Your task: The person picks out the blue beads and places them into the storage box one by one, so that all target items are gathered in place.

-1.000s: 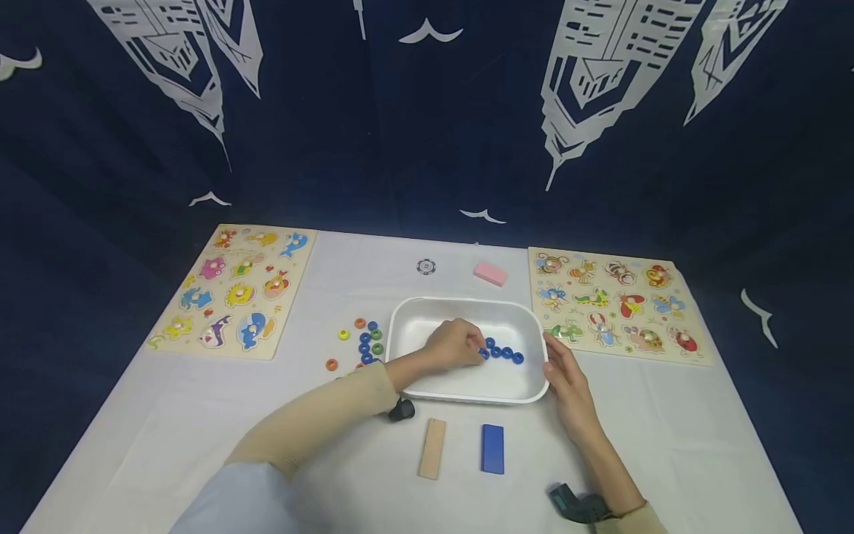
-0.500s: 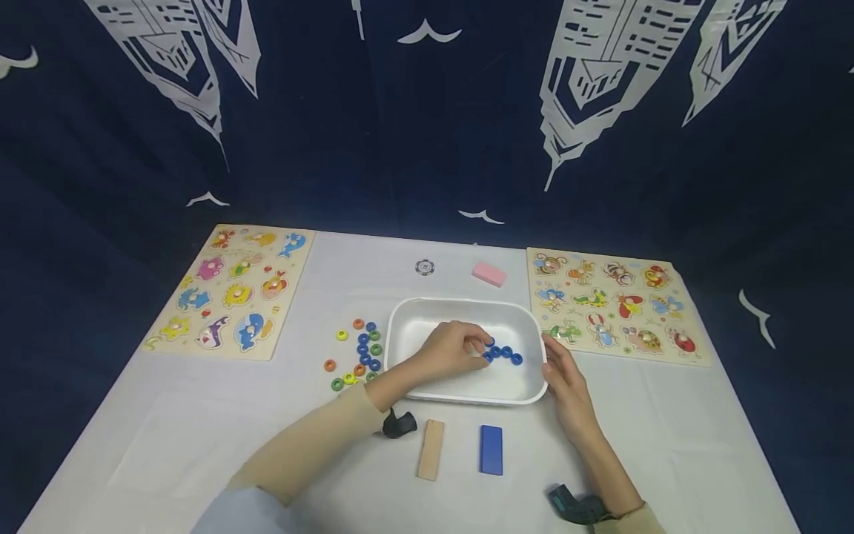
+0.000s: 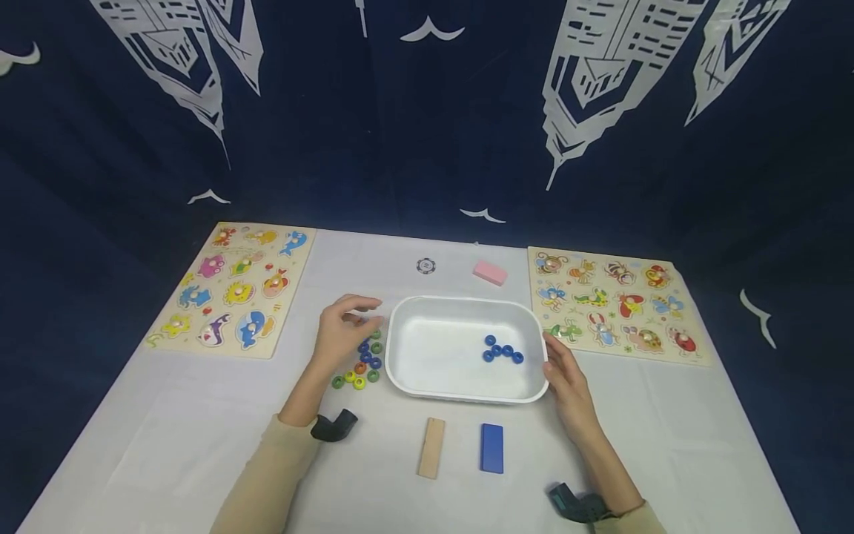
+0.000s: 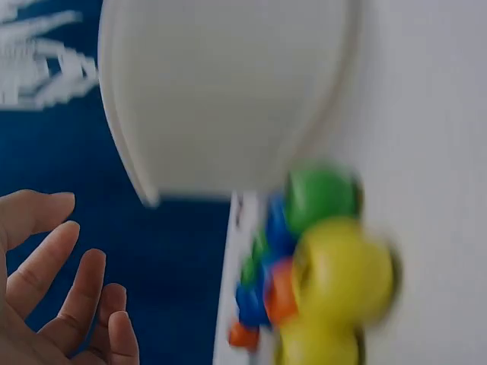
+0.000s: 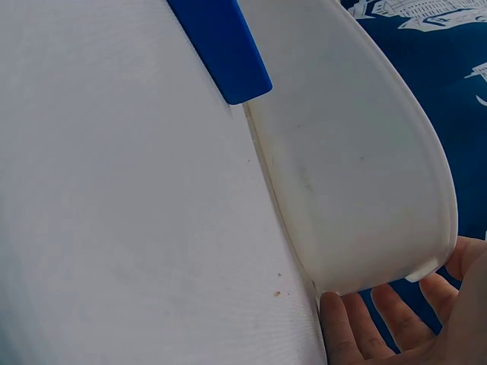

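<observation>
My left hand point(image 3: 342, 335) hovers over the loose beads point(image 3: 360, 368) on the cloth, left of the white tray point(image 3: 434, 397). Its thumb and fingers are apart with nothing between them, as the left wrist view also shows. Green, yellow, orange and blue beads lie below it, some hidden by the hand. Inside the tray, several blue beads point(image 3: 497, 350) sit in a small cluster toward the right. My right hand point(image 3: 569, 382) rests against the tray's right end; in the right wrist view its extended fingers point(image 5: 396, 312) touch the outer wall near the rim.
In front of the tray lie a plain wooden block point(image 3: 431, 448) and a blue block point(image 3: 491, 448). Behind it are a pink block point(image 3: 490, 273) and a poker chip point(image 3: 425, 266). Picture puzzle boards flank the setup, one left point(image 3: 230, 297) and one right point(image 3: 617, 308).
My left hand has let go of a blue bead beside the others in the tray, then moved left out over the loose beads. The right hand stays at the tray's end.
</observation>
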A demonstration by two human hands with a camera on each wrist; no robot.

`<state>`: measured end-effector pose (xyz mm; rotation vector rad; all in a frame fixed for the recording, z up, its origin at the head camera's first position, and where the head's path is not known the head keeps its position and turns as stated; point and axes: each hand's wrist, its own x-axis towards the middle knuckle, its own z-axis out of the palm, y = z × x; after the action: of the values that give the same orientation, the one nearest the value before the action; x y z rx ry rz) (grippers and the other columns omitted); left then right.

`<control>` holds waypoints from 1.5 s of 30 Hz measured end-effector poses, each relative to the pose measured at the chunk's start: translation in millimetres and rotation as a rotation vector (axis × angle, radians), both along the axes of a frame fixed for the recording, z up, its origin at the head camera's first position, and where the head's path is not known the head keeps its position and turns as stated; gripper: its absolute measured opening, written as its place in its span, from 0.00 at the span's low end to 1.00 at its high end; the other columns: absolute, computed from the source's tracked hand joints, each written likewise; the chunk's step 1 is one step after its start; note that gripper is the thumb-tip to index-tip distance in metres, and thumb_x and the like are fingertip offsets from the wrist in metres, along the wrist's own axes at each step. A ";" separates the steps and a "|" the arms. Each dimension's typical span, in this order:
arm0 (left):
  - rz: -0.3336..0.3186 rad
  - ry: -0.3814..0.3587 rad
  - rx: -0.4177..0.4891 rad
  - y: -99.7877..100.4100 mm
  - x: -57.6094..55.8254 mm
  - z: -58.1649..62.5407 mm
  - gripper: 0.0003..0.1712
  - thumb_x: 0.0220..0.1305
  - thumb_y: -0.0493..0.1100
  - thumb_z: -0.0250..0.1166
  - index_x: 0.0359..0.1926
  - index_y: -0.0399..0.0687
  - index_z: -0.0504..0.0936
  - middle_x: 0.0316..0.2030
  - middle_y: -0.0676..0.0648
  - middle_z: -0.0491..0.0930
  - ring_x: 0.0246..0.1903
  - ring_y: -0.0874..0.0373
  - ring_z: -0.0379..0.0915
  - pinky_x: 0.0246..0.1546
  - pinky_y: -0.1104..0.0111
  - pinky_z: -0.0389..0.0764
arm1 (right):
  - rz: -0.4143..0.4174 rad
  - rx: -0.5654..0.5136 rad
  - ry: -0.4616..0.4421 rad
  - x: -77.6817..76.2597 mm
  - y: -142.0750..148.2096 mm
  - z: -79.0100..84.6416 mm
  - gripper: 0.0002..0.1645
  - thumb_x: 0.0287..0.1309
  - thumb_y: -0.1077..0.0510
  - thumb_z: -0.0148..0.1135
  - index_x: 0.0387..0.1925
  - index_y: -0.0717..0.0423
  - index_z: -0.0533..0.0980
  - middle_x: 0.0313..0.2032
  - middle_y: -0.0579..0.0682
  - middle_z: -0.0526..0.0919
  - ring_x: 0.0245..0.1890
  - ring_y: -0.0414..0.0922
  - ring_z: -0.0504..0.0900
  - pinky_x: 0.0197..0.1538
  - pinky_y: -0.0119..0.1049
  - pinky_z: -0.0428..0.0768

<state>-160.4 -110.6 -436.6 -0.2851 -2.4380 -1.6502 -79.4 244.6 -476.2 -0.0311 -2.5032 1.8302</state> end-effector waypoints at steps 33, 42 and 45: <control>0.089 -0.210 -0.321 -19.1 -25.3 -43.8 0.10 0.48 0.45 0.66 0.35 0.51 0.82 0.39 0.51 0.75 0.44 0.54 0.66 0.48 0.58 0.68 | 0.001 0.008 0.004 -0.4 0.6 -2.0 0.27 0.64 0.51 0.41 0.64 0.37 0.52 0.65 0.40 0.56 0.65 0.45 0.56 0.54 0.21 0.64; 0.066 -0.225 -0.402 -19.3 -25.8 -42.8 0.17 0.44 0.45 0.68 0.39 0.50 0.81 0.40 0.48 0.75 0.44 0.53 0.66 0.47 0.58 0.69 | 0.001 0.005 0.013 0.4 0.1 -0.5 0.27 0.64 0.50 0.41 0.64 0.37 0.53 0.65 0.40 0.58 0.65 0.46 0.57 0.53 0.20 0.64; 0.066 -0.219 -0.423 -18.9 -25.8 -43.2 0.16 0.45 0.45 0.68 0.38 0.50 0.82 0.39 0.49 0.74 0.42 0.53 0.65 0.45 0.59 0.69 | -0.002 0.000 0.012 0.1 0.5 -1.5 0.27 0.64 0.50 0.41 0.64 0.37 0.54 0.64 0.41 0.58 0.64 0.46 0.57 0.53 0.19 0.64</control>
<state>-186.1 -129.4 -479.8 -0.0791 -2.9143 -1.1799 -79.3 245.1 -477.7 -0.0224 -2.4947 1.8241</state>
